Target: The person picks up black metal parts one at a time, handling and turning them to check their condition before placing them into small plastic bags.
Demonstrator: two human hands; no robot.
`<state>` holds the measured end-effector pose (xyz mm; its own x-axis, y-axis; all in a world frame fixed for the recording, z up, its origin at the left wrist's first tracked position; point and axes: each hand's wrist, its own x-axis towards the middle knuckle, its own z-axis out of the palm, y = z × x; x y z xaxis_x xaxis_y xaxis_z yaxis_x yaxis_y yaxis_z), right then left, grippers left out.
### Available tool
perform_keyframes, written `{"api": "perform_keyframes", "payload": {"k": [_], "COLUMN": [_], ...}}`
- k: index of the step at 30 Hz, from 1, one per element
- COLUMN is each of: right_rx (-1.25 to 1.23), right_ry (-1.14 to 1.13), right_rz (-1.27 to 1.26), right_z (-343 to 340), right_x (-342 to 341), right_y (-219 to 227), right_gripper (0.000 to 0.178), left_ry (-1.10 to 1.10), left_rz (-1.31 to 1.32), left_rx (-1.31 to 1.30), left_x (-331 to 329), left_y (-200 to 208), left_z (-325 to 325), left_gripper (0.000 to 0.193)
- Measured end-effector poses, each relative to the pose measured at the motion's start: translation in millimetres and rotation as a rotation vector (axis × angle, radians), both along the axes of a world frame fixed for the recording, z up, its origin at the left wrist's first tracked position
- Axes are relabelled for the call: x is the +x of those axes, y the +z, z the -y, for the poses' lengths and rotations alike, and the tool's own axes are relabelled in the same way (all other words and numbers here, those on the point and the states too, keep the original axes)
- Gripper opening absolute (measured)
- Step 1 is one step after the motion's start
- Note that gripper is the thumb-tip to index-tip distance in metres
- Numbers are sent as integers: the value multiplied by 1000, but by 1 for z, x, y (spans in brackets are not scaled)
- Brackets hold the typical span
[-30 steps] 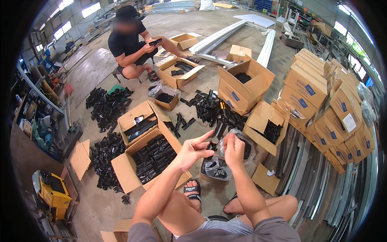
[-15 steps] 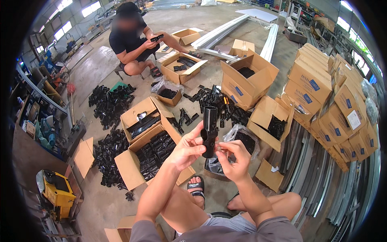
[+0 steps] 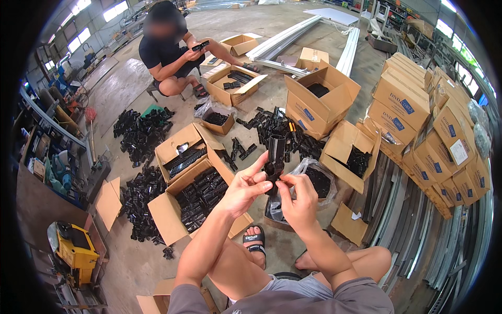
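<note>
Upright in front of me is a glossy black plastic pipe fitting (image 3: 276,150) with a tubular top and a side branch. My left hand (image 3: 243,189) is closed around its lower part, thumb across the front. My right hand (image 3: 300,203) is closed in a pinch, its fingertips against the fitting's lower right side; whatever sits between them is too small or hidden to tell. Below the hands, a plastic-lined box (image 3: 320,180) holds small black parts. Left of them, an open carton (image 3: 168,215) contains rows of similar black fittings.
Loose black fittings (image 3: 144,206) lie heaped on the left floor, with another pile (image 3: 285,128) ahead. A co-worker (image 3: 170,55) sits far left, holding a black part. Stacked cartons (image 3: 400,102) and long metal profiles (image 3: 397,220) line the right. A yellow machine (image 3: 76,254) stands near left.
My right hand has moved slightly left and in against the fitting, its fingers drawn closer together. The fitting is tilted a little differently in my left hand.
</note>
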<state>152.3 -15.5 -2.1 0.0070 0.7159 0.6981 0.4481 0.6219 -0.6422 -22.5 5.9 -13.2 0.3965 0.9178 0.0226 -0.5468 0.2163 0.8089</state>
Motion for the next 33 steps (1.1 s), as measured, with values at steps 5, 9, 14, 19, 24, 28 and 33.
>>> {"api": "perform_keyframes", "payload": {"k": [5,9,14,19,24,28,33], "right_rx": [-109,-144,-162,-258,-504,-441,-113], "right_ry": [-50,-106,-120,-108,-53,-9,9], "right_rz": [-19,19,57,-56,-202,-341,-247], "right_z": [1,-5,-12,-15,-11,-17,-19], "right_x": [-8,-12,-12,-12,-11,3,5], "right_y": [-8,-17,-25,-25,-17,-26,-8], "right_gripper": [12,11,17,25,41,33,19], "left_ry": [62,124,137,134,149,121,132], "left_rz": [-118,-207,-301,-354,-291,-343,-300], "left_rx": [66,74,178,255,215,182,148], "left_x": [6,18,15,17,18,14,13], "left_y": [11,22,8,4,11,14,16], "left_z": [4,7,6,5,9,9,9], "left_gripper": [78,75,73,73,73,72,73]}}
